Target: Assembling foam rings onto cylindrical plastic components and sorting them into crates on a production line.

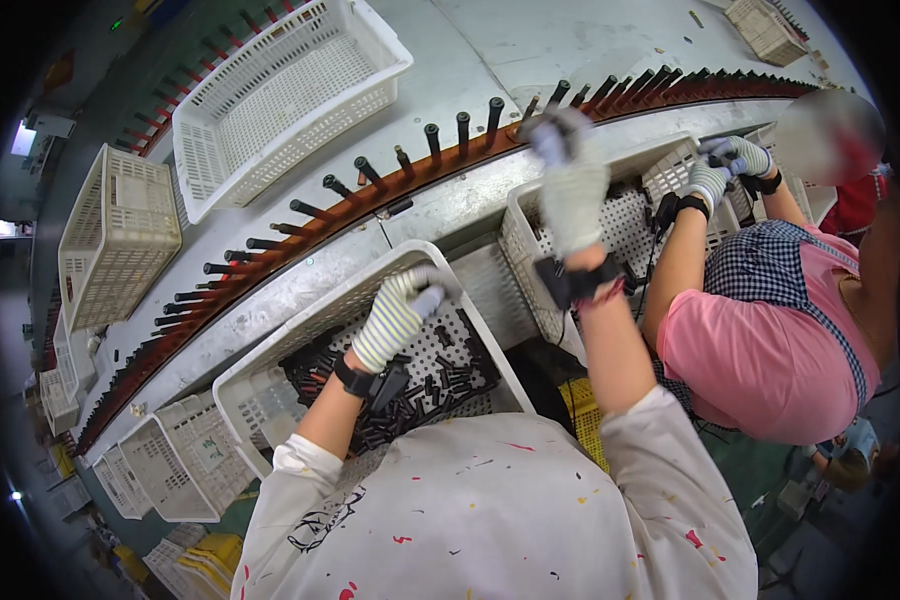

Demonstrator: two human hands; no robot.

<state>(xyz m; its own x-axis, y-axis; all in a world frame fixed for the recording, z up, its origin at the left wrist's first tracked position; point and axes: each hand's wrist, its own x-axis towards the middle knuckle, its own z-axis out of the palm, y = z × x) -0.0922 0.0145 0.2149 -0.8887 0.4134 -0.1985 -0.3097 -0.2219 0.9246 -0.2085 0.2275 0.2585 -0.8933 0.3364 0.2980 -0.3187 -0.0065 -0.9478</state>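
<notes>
My left hand [395,318], in a striped glove with grey fingertips, is above a white perforated basket [232,385]. Its fingers are curled closed; whatever they hold, if anything, is hidden. Small dark cylindrical pieces [440,385] lie heaped in that basket. My right hand [573,185], gloved alike, is stretched forward at the curved reddish-brown rail [410,182], and motion smears its fingers. Along the rail stands a row of dark, slender tube-like parts [463,135]. Each of my wrists wears a black strap.
A co-worker in a pink top [760,350] works close on my right, gloved hands over another white basket [530,240]. Beyond the rail, a large white basket [300,110] rests on the grey table [530,40]. More baskets [185,455] line the left.
</notes>
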